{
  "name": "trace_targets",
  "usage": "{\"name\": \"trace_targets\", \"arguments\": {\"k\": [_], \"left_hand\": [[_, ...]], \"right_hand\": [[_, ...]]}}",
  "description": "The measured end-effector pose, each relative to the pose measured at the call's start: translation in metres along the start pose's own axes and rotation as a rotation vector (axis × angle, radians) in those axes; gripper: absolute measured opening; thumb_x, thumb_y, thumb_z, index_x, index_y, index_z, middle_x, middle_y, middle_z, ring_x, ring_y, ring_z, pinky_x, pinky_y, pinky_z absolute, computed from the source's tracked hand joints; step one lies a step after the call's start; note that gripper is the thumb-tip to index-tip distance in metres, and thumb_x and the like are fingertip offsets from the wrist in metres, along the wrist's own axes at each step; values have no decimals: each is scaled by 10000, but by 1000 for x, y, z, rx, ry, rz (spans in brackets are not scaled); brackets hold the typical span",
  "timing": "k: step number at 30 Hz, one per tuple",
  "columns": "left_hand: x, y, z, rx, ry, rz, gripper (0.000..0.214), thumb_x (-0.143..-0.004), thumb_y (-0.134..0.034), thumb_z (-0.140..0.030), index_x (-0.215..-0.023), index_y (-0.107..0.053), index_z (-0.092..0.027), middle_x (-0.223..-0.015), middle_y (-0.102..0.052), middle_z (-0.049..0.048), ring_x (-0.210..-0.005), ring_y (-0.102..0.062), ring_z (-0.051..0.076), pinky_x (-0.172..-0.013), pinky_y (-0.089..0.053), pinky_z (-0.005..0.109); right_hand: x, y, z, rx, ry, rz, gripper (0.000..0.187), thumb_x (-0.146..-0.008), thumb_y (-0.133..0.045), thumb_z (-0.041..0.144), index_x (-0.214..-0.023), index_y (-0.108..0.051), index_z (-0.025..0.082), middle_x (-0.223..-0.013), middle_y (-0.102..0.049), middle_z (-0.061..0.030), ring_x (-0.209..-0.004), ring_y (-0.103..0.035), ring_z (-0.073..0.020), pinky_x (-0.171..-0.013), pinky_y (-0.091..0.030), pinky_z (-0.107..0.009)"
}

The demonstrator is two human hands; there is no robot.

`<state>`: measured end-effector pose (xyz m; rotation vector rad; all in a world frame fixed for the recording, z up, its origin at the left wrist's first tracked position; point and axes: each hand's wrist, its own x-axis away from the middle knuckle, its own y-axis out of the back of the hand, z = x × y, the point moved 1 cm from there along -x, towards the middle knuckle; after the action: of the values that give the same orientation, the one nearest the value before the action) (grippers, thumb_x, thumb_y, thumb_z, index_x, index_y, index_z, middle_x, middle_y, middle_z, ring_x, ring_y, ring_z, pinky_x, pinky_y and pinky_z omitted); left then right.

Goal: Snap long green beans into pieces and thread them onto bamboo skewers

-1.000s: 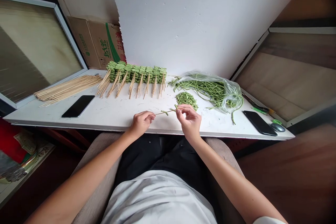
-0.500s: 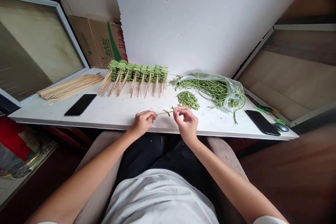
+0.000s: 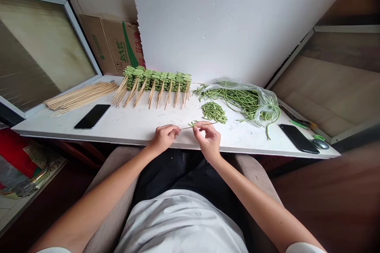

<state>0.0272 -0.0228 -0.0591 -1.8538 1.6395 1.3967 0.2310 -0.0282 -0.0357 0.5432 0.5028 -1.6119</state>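
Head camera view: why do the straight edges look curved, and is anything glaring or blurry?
In the head view, the table edge bows as if seen through a wide-angle lens; the plastic bag shows small glints; the white board looks softly lit, without hard shadows; and the brown surface at lower right looks smeared and soft.

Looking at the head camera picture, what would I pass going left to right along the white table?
Loose bamboo skewers → rows of skewered green beans → plastic bag of long green beans → black smartphone
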Motion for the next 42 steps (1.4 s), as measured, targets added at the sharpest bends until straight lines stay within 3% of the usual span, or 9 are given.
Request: {"name": "trace_targets", "arguments": {"k": [6, 10, 15, 21, 25, 31, 36, 42], "left_hand": [[-3, 1, 0, 23, 89, 8, 226, -953, -555, -75, -871, -745, -167, -694, -718, 6, -551, -665, 112, -582, -541, 219], [-6, 2, 3, 39, 236, -34, 218, -1026, -590, -230, -893, -750, -164, -683, -714, 5, -546, -685, 115, -568, -541, 213], [-7, 0, 7, 43, 302, -46, 235, -1033, -603, -288, -905, -754, -161, -682, -719, 3, -529, -685, 114, -552, -526, 212], [-6, 0, 7, 33, 302, -24, 250, -1043, -588, -300, -918, -757, -165, -689, -725, 2, -526, -680, 113, -565, -523, 220], [-6, 0, 7, 24, 310, -18, 254, -1045, -585, -310, -922, -757, -170, -699, -726, 1, -530, -679, 113, -571, -524, 223], [-6, 1, 6, 21, 301, -9, 241, -1044, -582, -299, -919, -749, -179, -698, -722, -4, -530, -676, 114, -577, -526, 228], [-4, 2, 6, 19, 297, 4, 249, -1051, -578, -324, -935, -747, -182, -712, -723, 0, -533, -675, 117, -577, -530, 233], [-5, 1, 8, -21, 232, 4, 251, -1052, -575, -315, -940, -756, -182, -713, -721, 10, -590, -674, 129, -617, -534, 244]], "right_hand": [[-14, 12, 2, 27, -9, 118, 187, -898, -801, 439, -976, -787, 270, -1071, -782, -91, -1082, -698, -276, -828, -560, -416], [-39, 35, -4, 253, 10, 199, 322, -924, -750, 473, -1173, -776, 271, -1228, -756, -109, -1170, -652, -299, -860, -563, -428], [-57, 52, -38, 774, 89, 276, 296, -978, -646, 461, -999, -827, 228, -1025, -748, -136, -1046, -598, -343, -1005, -461, -558], [-58, 48, -62, 862, 46, 346, 312, -974, -628, 463, -866, -794, 223, -998, -739, -142, -1032, -552, -355, -988, -446, -559], [-66, 55, -53, 705, -9, 293, 342, -975, -630, 528, -892, -761, 223, -1023, -755, -146, -1078, -577, -364, -991, -450, -557], [-77, 64, -35, -26, -384, 190, 499, -831, -814, 583, -1185, -745, 237, -950, -766, -74, -916, -690, -252, -748, -499, -367], [-75, 62, -25, -347, -535, 145, 422, -677, -956, 507, -972, -798, 249, -909, -755, -31, -829, -656, -177, -732, -501, -320], [-74, 60, -10, -420, -543, 144, 357, -737, -922, 514, -927, -796, 240, -950, -753, -29, -831, -642, -154, -730, -516, -287]]}}
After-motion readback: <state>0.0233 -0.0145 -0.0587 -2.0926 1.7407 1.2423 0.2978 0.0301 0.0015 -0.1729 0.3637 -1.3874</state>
